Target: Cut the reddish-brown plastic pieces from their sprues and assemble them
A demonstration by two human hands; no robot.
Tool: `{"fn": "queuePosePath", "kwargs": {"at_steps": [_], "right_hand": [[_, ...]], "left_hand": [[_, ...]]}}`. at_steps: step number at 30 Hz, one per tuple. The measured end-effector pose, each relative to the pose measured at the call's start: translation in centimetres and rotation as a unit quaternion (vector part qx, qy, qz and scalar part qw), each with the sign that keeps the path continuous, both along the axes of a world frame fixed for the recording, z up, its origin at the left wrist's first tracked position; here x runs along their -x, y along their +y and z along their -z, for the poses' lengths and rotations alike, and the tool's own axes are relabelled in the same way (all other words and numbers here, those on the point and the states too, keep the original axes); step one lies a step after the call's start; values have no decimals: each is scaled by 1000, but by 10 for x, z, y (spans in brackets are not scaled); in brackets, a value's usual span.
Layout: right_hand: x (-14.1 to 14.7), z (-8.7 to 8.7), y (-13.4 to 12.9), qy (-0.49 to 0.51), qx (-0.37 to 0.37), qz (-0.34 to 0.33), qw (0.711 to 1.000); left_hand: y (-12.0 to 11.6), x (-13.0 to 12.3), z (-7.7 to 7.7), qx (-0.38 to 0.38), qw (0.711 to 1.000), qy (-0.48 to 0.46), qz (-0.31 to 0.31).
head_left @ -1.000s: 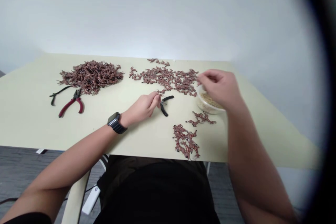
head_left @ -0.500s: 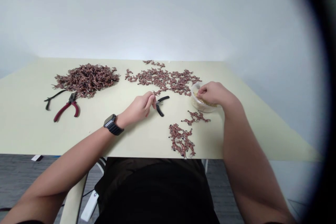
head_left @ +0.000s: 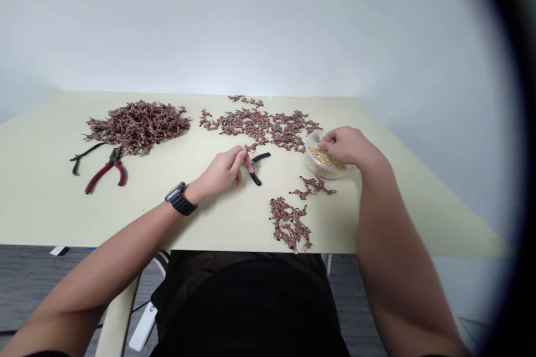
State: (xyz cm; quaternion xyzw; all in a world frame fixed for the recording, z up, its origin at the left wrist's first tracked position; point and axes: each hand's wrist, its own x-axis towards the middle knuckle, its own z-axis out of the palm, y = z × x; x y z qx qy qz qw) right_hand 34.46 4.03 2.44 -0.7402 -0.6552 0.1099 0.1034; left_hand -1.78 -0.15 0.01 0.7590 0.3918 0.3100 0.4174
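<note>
Over a round clear plastic tub (head_left: 324, 172) of small gold-coloured pieces (head_left: 329, 159), my right hand (head_left: 345, 145) has its fingers pinched together; anything between them is too small to make out. My left hand (head_left: 228, 168) is closed above the table, thumb against the fingers, and what it may hold is hidden. Just beyond it lie black-handled pliers (head_left: 256, 170), their head partly covered by the hand. Nearer my body rests a cluster of brown animal-shaped figures (head_left: 291, 223), with a few more figures (head_left: 314, 187) below the tub.
A tall heap of brown figures (head_left: 138, 125) stands at the left, with red-handled pliers (head_left: 106, 170) and a thin black tool (head_left: 84, 156) before it. More figures (head_left: 259, 125) spread flat across the back middle of the table (head_left: 201, 228). A wall rises behind.
My right hand has lifted slightly out of the tub, showing more of the gold-coloured pieces. My left hand has barely moved.
</note>
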Motion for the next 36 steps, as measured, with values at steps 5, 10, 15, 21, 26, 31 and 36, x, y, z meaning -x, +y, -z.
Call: {"fn": "queuePosePath", "kwargs": {"at_steps": [5,10,15,21,26,31,36], "right_hand": [[0,1,0,17,13,6,1000],[0,1,2,-9,12,-3,1000],[0,4,2,-17,38,-10,999],[-4,6,3,-19,60,-17,998],[16,-7,-8,66,-110,18,992],[92,-17,-38,299,-148,-190,923],[138,-3,-51,280,-155,-249,914]], "left_hand": [[1,-1,2,7,1000,-13,-1],[1,-1,3,14,1000,-25,-1],[1,-1,3,13,1000,-24,-7],[0,-1,4,26,999,-40,-5],[0,-3,0,118,986,-114,-11],[-1,-4,-4,225,949,-222,-1],[0,-3,-4,246,935,-254,-13]]}}
